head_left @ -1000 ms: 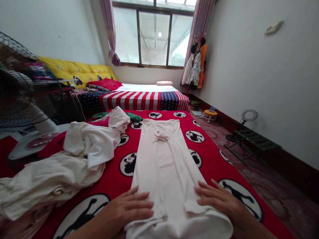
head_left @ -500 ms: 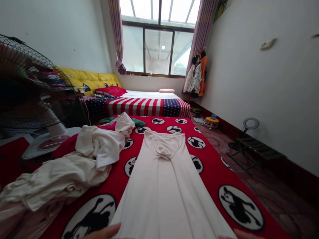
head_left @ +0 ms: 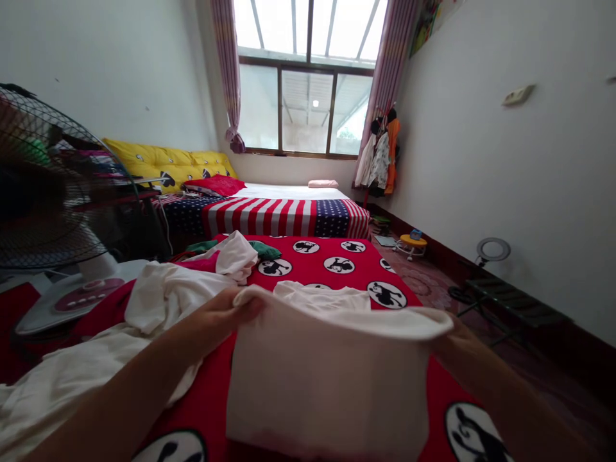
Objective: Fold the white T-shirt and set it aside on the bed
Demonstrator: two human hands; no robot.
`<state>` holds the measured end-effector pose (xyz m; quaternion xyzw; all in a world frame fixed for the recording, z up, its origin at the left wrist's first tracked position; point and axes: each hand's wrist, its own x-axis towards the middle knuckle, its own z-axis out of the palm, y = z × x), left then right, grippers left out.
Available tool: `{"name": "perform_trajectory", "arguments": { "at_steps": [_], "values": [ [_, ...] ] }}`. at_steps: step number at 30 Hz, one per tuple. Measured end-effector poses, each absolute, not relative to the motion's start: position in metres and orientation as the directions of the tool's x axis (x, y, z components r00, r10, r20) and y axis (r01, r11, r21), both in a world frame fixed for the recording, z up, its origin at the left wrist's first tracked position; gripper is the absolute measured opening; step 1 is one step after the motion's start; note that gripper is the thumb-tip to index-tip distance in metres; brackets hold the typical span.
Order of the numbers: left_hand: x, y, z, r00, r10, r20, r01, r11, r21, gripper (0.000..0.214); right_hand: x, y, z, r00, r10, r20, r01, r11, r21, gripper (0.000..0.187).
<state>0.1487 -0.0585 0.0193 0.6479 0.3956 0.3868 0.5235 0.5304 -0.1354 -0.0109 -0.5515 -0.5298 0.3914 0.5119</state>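
A white garment (head_left: 327,378) is stretched between my two hands, its near edge raised and hanging toward me over the red blanket (head_left: 332,246). Its far end lies crumpled on the blanket; whether it is a dress or trousers I cannot tell. My left hand (head_left: 231,312) grips the raised edge at its left corner, fingers closed on the cloth. At the right corner, my right hand (head_left: 445,337) is closed on the same edge, its fingers partly behind the fabric. Beside my left forearm lies a pile of white clothes (head_left: 163,295).
A fan (head_left: 86,256) stands at the left, near the clothes pile. Beyond the blanket is a bed (head_left: 269,216) with a striped cover. On the right floor are a dark folding stool (head_left: 514,301) and a yellow stool (head_left: 412,241); a wall (head_left: 481,160) rises beyond.
The white garment lay spread flat with my hands at its near end. Both hands have risen and moved forward, lifting the near edge and folding the cloth toward its far end.
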Motion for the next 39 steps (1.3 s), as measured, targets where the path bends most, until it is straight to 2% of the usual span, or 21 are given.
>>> {"name": "perform_trajectory", "arguments": {
  "at_steps": [3, 4, 6, 8, 11, 14, 16, 18, 21, 24, 30, 34, 36, 39],
  "values": [
    [0.191, 0.015, 0.006, 0.423, 0.905, -0.035, -0.039, 0.057, 0.998, 0.049, 0.514, -0.066, -0.019, 0.068, 0.996, -0.051, -0.058, -0.047, -0.997, 0.048],
    [0.2, 0.033, -0.008, 0.377, 0.925, -0.05, -0.051, 0.075, 0.996, 0.053, 0.509, -0.048, -0.03, 0.109, 0.99, -0.086, -0.092, -0.076, -0.993, 0.049],
    [0.211, 0.059, -0.043, 0.17, 0.975, -0.142, 0.05, 0.135, 0.99, 0.065, 0.504, -0.024, -0.06, 0.273, 0.956, -0.111, -0.087, -0.091, -0.992, 0.05],
    [0.214, 0.072, -0.077, 0.063, 0.988, -0.143, 0.08, 0.138, 0.987, 0.075, 0.503, -0.013, -0.091, 0.409, 0.909, -0.075, -0.044, -0.062, -0.997, 0.058],
    [0.212, 0.075, -0.106, 0.042, 0.994, -0.099, 0.064, 0.097, 0.993, 0.079, 0.505, -0.01, -0.118, 0.438, 0.898, 0.033, 0.036, 0.019, -0.999, 0.066],
    [0.21, 0.072, -0.106, 0.069, 0.997, -0.018, 0.03, 0.015, 0.999, 0.078, 0.505, -0.012, -0.118, 0.404, 0.907, 0.115, 0.135, 0.066, -0.989, 0.053],
    [0.21, 0.072, -0.098, 0.08, 0.995, 0.063, 0.02, -0.065, 0.998, 0.069, 0.504, -0.012, -0.108, 0.413, 0.899, 0.144, 0.203, 0.063, -0.977, 0.041],
    [0.211, 0.075, -0.09, 0.078, 0.984, 0.163, 0.069, -0.168, 0.983, 0.055, 0.504, -0.009, -0.098, 0.437, 0.879, 0.187, 0.257, 0.077, -0.963, 0.036],
    [0.213, 0.082, -0.084, 0.05, 0.961, 0.273, 0.235, -0.277, 0.932, 0.042, 0.505, -0.003, -0.091, 0.437, 0.85, 0.295, 0.396, 0.113, -0.911, 0.037],
    [0.215, 0.089, -0.091, 0.032, 0.948, 0.317, 0.384, -0.305, 0.872, 0.03, 0.509, 0.006, -0.101, 0.379, 0.841, 0.386, 0.599, 0.095, -0.795, 0.032],
    [0.214, 0.092, -0.111, 0.094, 0.923, 0.374, 0.537, -0.363, 0.761, 0.025, 0.513, 0.015, -0.125, 0.328, 0.823, 0.464, 0.733, 0.088, -0.674, 0.028],
    [0.218, 0.078, -0.097, 0.113, 0.869, 0.482, 0.666, -0.427, 0.612, 0.038, 0.513, 0.008, -0.12, 0.302, 0.821, 0.485, 0.768, 0.092, -0.634, 0.03],
    [0.227, 0.065, -0.082, 0.239, 0.838, 0.491, 0.709, -0.496, 0.501, 0.042, 0.51, 0.005, -0.108, 0.28, 0.817, 0.505, 0.829, 0.06, -0.557, 0.029],
    [0.254, 0.051, -0.064, 0.503, 0.798, 0.332, 0.677, -0.603, 0.422, 0.038, 0.498, 0.007, -0.083, 0.21, 0.819, 0.534, 0.921, 0.017, -0.388, 0.027]
  ]
}}
